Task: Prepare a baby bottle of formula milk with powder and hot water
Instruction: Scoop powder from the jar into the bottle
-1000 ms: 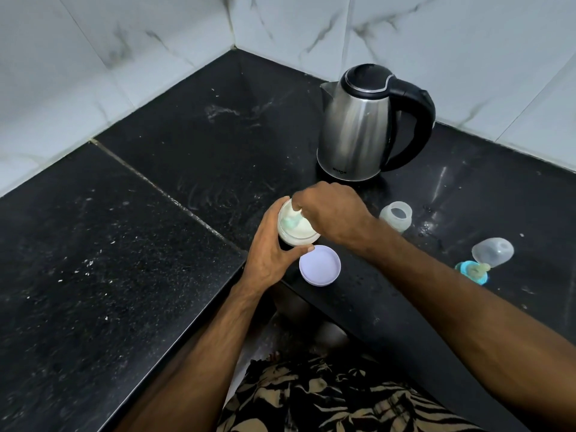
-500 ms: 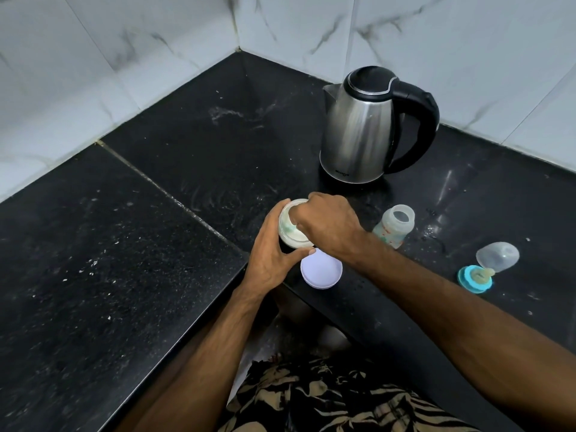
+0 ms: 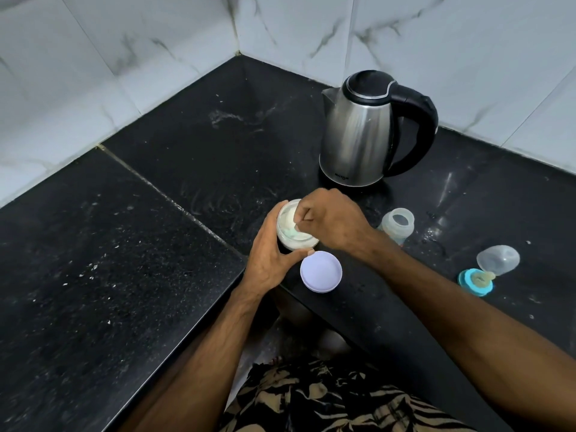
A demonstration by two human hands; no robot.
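A small open jar of pale formula powder stands near the counter's inner front edge. My left hand wraps around its side. My right hand reaches into the jar's mouth from above, fingers pinched on a greenish scoop sunk in the powder. The jar's lilac lid lies flat just right of my left thumb. An open baby bottle stands behind my right wrist. Its teal ring with teat and clear cap lie farther right.
A steel electric kettle with a black handle stands at the back, close behind the jar. The black stone counter forms an L with white marble-tiled walls behind. Water drops speckle the counter right of the bottle.
My right hand has shifted slightly right over the jar, showing more powder and the scoop. The view moved a little; jar, lid and bottle parts stay put.
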